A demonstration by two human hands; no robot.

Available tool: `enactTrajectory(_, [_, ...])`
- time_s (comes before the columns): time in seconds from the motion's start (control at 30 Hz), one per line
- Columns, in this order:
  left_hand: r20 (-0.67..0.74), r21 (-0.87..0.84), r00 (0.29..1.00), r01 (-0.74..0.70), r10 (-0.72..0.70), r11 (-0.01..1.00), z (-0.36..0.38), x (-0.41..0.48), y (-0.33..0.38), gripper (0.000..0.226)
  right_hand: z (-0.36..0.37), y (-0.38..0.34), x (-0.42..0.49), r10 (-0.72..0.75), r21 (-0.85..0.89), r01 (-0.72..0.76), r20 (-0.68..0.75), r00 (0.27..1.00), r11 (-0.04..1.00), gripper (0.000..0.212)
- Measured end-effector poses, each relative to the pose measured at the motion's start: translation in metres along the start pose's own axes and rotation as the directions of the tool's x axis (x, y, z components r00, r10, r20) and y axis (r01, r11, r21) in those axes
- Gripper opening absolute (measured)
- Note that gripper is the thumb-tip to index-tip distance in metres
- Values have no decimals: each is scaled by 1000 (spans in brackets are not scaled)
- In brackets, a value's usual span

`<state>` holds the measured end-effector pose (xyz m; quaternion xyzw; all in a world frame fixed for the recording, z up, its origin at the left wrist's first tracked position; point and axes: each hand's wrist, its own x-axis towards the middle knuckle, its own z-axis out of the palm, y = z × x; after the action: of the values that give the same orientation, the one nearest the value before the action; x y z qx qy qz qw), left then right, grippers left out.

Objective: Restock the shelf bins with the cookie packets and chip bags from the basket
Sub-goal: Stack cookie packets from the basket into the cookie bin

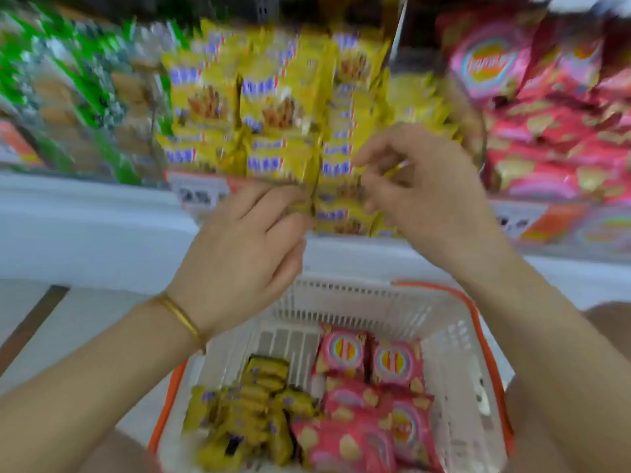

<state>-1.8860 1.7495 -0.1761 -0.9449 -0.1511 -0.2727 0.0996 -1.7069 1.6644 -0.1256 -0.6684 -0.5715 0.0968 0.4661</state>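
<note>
Starting at the upper left of the frame, green packets (85,80) fill a blurred bin above the white shelf ledge (85,233). At centre, the left hand (246,240), with a gold bracelet (181,319) on its wrist, and the right hand (420,192) each pinch the held packet (338,216) with curled fingers at the front lip of the centre bin of yellow cookie packets (273,97). Pink shelf chip bags (546,131) crowd the upper right.

Below, the basket (454,353) has an orange handle (167,404). It holds heaped basket cookie packets (246,414) on the left and at least four basket chip bags (375,421) on the right. Blur prevents an exact count. Bare floor shows at the basket's upper left.
</note>
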Motion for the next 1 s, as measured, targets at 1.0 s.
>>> enactTrajectory(1.0, [811,99,539,258,-229,961,52,-92,-15,37,235,169,-140,489,-222,-506,722,489,834,19])
